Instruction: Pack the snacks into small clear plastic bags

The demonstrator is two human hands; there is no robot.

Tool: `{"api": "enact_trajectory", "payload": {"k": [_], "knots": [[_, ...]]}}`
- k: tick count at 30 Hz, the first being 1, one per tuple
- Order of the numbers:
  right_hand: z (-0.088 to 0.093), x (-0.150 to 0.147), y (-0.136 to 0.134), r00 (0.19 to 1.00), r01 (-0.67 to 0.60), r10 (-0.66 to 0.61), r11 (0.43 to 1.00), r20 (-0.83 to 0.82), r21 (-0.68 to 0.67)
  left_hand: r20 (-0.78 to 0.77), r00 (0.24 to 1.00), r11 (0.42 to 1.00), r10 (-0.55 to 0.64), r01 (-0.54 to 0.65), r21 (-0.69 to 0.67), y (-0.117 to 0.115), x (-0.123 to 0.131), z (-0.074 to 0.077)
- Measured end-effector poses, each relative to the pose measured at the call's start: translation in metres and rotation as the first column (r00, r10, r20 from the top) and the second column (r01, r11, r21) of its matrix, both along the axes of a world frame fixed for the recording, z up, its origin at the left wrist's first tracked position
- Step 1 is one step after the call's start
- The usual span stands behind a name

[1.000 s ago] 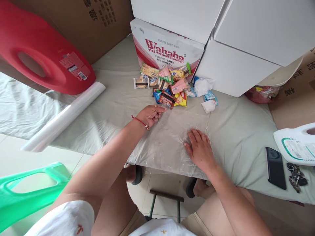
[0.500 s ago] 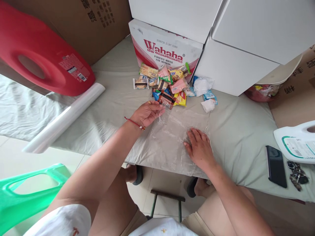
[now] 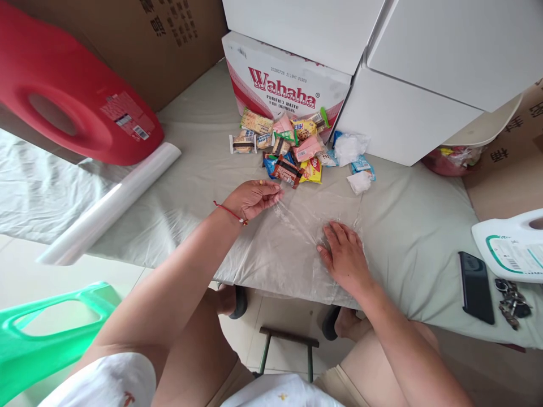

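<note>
A thin clear plastic sheet (image 3: 292,237) lies on the grey-green cloth surface. My left hand (image 3: 257,198) pinches its upper left part, just below a pile of wrapped snacks (image 3: 282,144). The brown-wrapped snack (image 3: 287,171) is nearest those fingertips. My right hand (image 3: 343,251) rests palm down on the right part of the sheet, fingers spread. Two crumpled white packets (image 3: 351,148) and a blue-and-white packet (image 3: 361,164) lie right of the pile.
Behind the snacks stands a Wahaha carton (image 3: 284,85) beside white boxes (image 3: 416,107). At left are a red jug (image 3: 85,96), a plastic roll (image 3: 114,203) and a green plastic object (image 3: 55,333). A phone (image 3: 475,287), keys (image 3: 513,302) and a white bottle (image 3: 515,246) lie right.
My left hand has shifted slightly down and left, and the sheet under it is drawn into taut creases. My right hand stays nearly in place.
</note>
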State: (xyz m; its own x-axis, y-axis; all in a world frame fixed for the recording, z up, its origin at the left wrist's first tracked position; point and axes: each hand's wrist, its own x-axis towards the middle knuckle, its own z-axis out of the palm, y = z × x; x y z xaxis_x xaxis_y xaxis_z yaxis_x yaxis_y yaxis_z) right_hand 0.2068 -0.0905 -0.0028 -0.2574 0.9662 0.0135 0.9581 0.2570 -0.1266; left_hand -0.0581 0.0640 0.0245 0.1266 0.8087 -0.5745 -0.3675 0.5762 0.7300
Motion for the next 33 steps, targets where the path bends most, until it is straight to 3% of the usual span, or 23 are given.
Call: {"api": "enact_trajectory", "payload": {"k": [3,8,11,21,25,31,33], "knots": [[0.000,0.000,0.000,1.000,0.000,0.000,1.000,-0.001,0.006,-0.019,1.000,1.000,0.000,0.000,-0.006,-0.001,0.002,-0.002],[-0.001,0.000,0.000,1.000,-0.002,0.002,1.000,-0.006,0.018,-0.146,0.975,0.986,0.167,-0.167,0.012,-0.003,0.004,0.003],[-0.002,0.001,0.000,1.000,-0.006,0.006,1.000,-0.007,0.020,-0.158,0.965,0.977,0.211,-0.211,0.017,-0.004,0.004,0.006],[-0.003,0.000,0.000,1.000,-0.005,0.006,0.999,-0.019,0.031,-0.080,0.994,0.995,0.080,-0.084,-0.051,-0.002,0.006,0.003],[-0.004,0.001,0.000,1.000,-0.007,0.008,0.999,-0.024,0.044,-0.063,0.991,0.993,0.115,-0.115,-0.001,-0.003,0.008,0.004],[-0.004,0.002,0.000,0.999,-0.010,0.011,0.999,-0.032,0.042,-0.157,0.955,0.957,0.250,-0.219,0.193,-0.007,0.011,0.005],[-0.004,0.002,-0.001,0.999,-0.011,0.012,0.999,-0.030,0.044,-0.160,0.956,0.960,0.245,-0.215,0.181,-0.008,0.009,0.006]]}}
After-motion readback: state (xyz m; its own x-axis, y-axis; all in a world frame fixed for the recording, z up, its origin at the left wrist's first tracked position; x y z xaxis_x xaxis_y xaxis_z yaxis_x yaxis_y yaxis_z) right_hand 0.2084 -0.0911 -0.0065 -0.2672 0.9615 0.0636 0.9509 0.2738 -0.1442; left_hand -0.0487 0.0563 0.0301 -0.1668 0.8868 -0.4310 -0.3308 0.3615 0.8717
